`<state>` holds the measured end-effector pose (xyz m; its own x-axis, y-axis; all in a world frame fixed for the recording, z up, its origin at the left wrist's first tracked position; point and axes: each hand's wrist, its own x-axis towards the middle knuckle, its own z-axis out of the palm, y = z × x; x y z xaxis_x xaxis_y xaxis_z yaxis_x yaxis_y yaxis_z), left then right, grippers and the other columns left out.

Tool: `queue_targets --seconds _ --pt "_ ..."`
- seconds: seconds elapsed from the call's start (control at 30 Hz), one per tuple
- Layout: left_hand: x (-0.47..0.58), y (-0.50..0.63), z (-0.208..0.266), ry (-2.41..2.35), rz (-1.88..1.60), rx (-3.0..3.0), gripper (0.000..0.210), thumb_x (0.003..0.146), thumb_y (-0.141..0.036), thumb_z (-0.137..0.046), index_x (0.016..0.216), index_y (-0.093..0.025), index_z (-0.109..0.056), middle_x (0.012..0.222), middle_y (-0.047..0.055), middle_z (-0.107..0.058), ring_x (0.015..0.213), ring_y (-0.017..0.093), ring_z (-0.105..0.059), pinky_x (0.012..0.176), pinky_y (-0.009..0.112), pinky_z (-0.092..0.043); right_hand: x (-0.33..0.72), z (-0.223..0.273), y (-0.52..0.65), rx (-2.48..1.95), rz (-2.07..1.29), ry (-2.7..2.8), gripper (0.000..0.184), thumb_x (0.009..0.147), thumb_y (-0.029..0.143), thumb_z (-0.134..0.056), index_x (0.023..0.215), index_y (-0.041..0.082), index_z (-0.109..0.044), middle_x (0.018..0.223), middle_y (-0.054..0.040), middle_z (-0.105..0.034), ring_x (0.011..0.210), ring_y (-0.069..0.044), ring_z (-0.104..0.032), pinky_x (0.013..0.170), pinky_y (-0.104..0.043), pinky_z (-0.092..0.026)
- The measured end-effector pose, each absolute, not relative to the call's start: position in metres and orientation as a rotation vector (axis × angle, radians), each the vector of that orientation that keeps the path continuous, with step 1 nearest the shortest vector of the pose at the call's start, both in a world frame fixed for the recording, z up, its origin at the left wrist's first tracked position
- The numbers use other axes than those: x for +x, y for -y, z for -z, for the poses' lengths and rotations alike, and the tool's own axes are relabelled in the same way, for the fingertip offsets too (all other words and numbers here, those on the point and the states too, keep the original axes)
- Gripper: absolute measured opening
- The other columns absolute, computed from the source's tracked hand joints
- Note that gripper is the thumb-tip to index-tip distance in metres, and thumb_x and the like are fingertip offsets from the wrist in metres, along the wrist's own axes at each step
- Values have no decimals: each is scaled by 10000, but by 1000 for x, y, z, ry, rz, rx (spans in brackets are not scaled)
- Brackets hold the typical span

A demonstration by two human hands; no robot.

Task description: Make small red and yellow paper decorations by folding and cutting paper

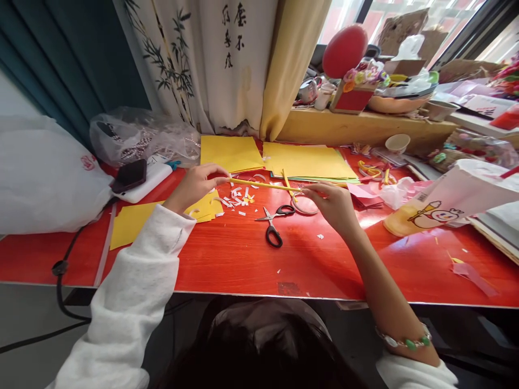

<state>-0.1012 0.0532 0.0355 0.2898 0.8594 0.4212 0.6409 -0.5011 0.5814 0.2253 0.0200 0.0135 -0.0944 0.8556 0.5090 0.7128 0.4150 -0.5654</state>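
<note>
A thin yellow paper strip is stretched level between my two hands, above the red table. My left hand pinches its left end, and my right hand pinches the right end. Below the strip lie scissors with black handles, their blades parted. Beside them is a roll of tape, partly behind my right hand. White paper scraps are scattered near my left hand. Another yellow strip lies behind the held one.
Stacks of yellow paper lie at the back, and yellow sheets at the left. A drink cup lies tilted at the right. A phone rests beside a large white bag. A cable hangs over the left front edge.
</note>
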Motion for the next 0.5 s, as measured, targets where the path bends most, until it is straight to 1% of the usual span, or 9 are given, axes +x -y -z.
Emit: queue_targets --seconds 0.03,0.1,0.17,0.23,0.3,0.33,0.4,0.5 --pt "-101 -54 -35 -1375 -1065 2213 218 806 -375 -600 871 -178 -669 913 51 -668 841 181 -591 780 294 -435 226 -13 -21 -1382 -63 1812 247 864 334 -525 987 190 -684 924 -66 -683 776 -184 -632 712 -315 -481" --pt "-103 -57 -31 -1451 -1196 2117 166 789 -326 -610 840 -177 -663 878 44 -665 821 180 -592 769 298 -437 226 -10 -22 -1448 154 1748 301 880 333 -497 1108 185 -629 961 -80 -660 767 -188 -630 692 -320 -492" --pt "-106 -63 -25 -1532 -1335 2001 130 774 -294 -614 817 -180 -658 857 35 -668 828 180 -595 792 304 -439 220 -7 -20 -1463 204 1798 326 883 336 -494 1154 183 -591 993 -93 -633 790 -199 -628 679 -327 -505" --pt "-109 -70 -20 -1561 -1464 1859 112 760 -272 -613 803 -176 -652 836 30 -671 826 173 -603 796 296 -445 211 -4 -16 -1421 171 1934 338 883 326 -498 1181 181 -564 1101 -124 -593 912 -233 -615 727 -355 -517" --pt "-112 -74 -16 -1517 -1562 1700 100 751 -246 -606 794 -163 -643 788 29 -665 777 154 -610 752 270 -452 200 -2 -10 -1379 139 2072 427 881 325 -510 1272 157 -488 1242 -173 -517 1102 -287 -541 826 -405 -504" --pt "-113 -75 -15 -1482 -1597 1624 93 746 -232 -605 788 -156 -639 760 28 -661 745 142 -610 728 255 -452 195 -1 -7 -1376 103 2137 483 878 342 -519 1312 145 -447 1281 -189 -490 1158 -307 -502 867 -429 -488" --pt "-114 -76 -15 -1411 -1648 1496 80 737 -211 -611 776 -145 -635 723 24 -654 706 122 -606 707 232 -450 189 -1 0 -1382 -39 2310 530 868 394 -538 1323 142 -440 1279 -187 -505 1177 -323 -488 916 -460 -461" --pt "-114 -74 -17 -1312 -1641 1304 91 715 -165 -623 795 -134 -654 763 25 -662 734 106 -614 720 214 -451 186 -2 6 -1365 -276 2555 477 847 438 -564 1241 169 -533 1242 -163 -543 1108 -314 -538 930 -455 -451"
